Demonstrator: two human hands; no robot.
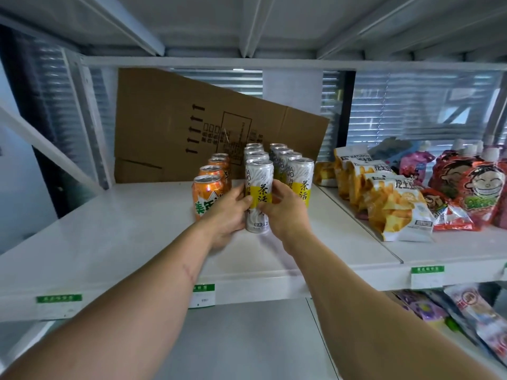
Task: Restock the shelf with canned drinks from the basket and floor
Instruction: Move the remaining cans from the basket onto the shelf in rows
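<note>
A tall white and yellow can (259, 185) stands upright on the white shelf (109, 237), at the front of the middle row. My left hand (227, 212) wraps its left side and my right hand (285, 212) its right side, fingers meeting over its lower half. Behind it stand more white and yellow cans (256, 152). A second row of the same cans (300, 174) runs to the right. A row of orange cans (207, 187) lines up on the left, partly hidden by my left hand. No basket or floor is in view.
A flattened cardboard box (170, 124) leans against the back of the shelf behind the cans. A thin divider (365, 231) separates the cans from chip bags (395, 209) and red pouches (477, 193) on the right. More snack packets (461, 314) lie on the shelf below.
</note>
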